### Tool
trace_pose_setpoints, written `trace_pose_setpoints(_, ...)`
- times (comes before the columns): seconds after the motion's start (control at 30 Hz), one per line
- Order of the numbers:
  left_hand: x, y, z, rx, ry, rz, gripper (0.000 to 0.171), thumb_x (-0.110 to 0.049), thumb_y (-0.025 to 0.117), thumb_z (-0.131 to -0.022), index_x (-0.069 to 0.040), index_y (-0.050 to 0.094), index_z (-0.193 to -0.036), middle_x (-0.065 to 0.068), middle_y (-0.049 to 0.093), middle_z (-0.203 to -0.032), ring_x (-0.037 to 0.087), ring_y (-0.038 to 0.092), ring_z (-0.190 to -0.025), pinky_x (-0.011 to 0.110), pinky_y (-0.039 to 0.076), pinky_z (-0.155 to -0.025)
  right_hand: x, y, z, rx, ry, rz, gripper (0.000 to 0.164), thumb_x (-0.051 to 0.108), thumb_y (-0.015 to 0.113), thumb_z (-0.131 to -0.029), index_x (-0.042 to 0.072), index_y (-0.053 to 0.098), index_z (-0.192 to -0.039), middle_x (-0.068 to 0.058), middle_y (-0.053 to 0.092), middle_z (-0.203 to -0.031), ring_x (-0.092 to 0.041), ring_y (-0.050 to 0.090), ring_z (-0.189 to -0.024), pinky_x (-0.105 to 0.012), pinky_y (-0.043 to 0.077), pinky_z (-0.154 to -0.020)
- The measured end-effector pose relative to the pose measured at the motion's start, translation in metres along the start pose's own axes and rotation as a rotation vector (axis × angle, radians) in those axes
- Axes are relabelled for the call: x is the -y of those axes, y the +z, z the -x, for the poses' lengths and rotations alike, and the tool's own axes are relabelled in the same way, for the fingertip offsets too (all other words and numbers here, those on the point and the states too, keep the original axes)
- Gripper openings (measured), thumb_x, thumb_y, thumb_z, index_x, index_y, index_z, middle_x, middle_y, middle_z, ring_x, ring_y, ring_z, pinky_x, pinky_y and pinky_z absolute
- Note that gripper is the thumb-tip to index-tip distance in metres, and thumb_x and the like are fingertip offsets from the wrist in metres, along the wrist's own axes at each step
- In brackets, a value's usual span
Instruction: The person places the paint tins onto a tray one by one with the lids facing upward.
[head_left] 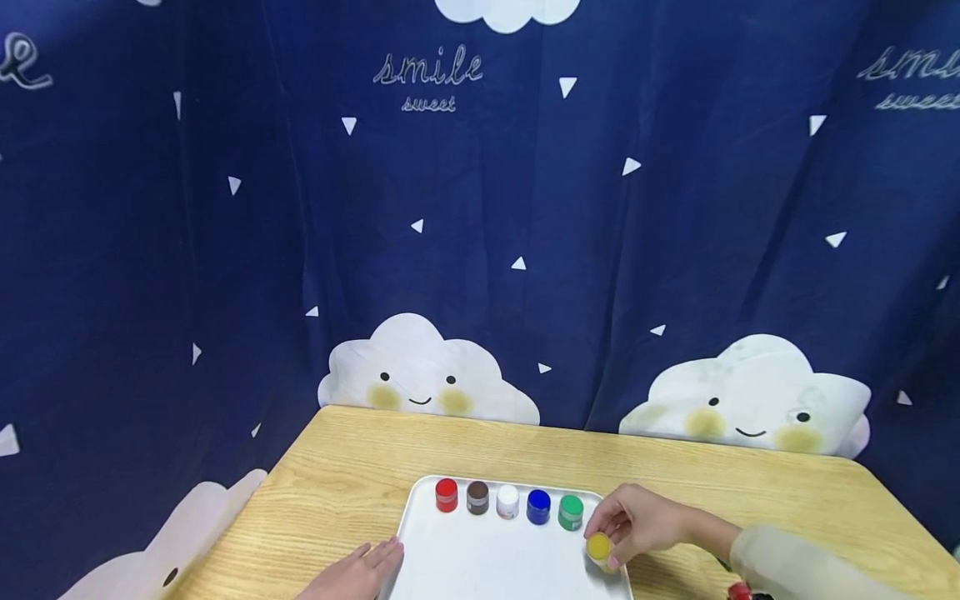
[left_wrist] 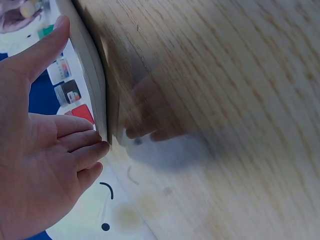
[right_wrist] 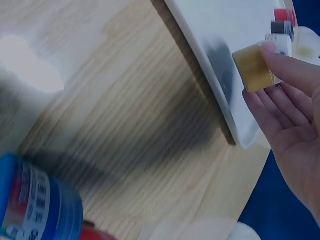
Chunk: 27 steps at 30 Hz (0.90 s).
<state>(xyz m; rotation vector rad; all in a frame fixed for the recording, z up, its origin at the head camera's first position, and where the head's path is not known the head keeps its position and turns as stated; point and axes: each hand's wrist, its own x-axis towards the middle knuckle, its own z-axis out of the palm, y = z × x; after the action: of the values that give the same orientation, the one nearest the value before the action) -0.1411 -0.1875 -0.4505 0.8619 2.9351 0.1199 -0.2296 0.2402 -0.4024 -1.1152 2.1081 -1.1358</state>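
Pinching the small cylindrical yellow-topped jar (head_left: 598, 547) between thumb and fingers, the right hand (head_left: 643, 525) has it over the white rectangular tray (head_left: 502, 562) at its right edge, nearer than the green cylindrical plastic jar (head_left: 571, 512) by the far right corner; whether its base touches, I cannot tell. Best to hold the top level and fingertips clear of the green jar, while the left hand (head_left: 358, 573), fingers extended and gripping nothing, braces the tray's left edge on the pale wooden desk (head_left: 337, 475).
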Motion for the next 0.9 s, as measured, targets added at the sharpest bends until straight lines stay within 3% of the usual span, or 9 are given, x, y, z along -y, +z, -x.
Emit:
trace_pose_setpoints(0.23, 0.000, 0.001, -0.001, -0.015, 0.015, -0.022, 0.079, -0.059, 0.059, -0.084, 0.006, 0.056, -0.129, 0.020, 0.061, -0.130, 0.023, 0.058, -0.125, 0.038, 0.051, -0.102, 0.007, 0.016, -0.017, -0.010, -0.003, 0.014, 0.032, 0.004, 0.079, -0.073, -0.008, 0.069, -0.101, -0.022, 0.071, -0.088, 0.005, 0.057, -0.076, -0.016, 0.056, -0.068)
trace_pose_setpoints(0.57, 0.001, 0.000, -0.001, 0.001, 0.022, -0.017, 0.078, -0.059, 0.057, -0.085, 0.006, 0.056, -0.129, 0.020, 0.061, -0.130, 0.023, 0.058, -0.125, 0.039, 0.052, -0.101, 0.016, 0.047, -0.049, -0.098, 0.071, -0.112, 0.035, 0.000, 0.079, -0.072, -0.009, 0.069, -0.104, -0.025, 0.072, -0.091, 0.000, 0.060, -0.076, -0.010, 0.052, -0.067)
trace_pose_setpoints(0.9, 0.002, 0.003, -0.001, -0.019, 0.054, -0.042, 0.077, -0.060, 0.055, -0.087, 0.007, 0.057, -0.127, 0.020, 0.062, -0.128, 0.024, 0.059, -0.124, 0.040, 0.054, -0.097, 0.028, 0.078, -0.093, -0.149, 0.137, -0.153, 0.031, -0.003, 0.078, -0.071, -0.002, 0.072, -0.101, -0.018, 0.074, -0.095, -0.003, 0.064, -0.081, -0.010, 0.054, -0.071)
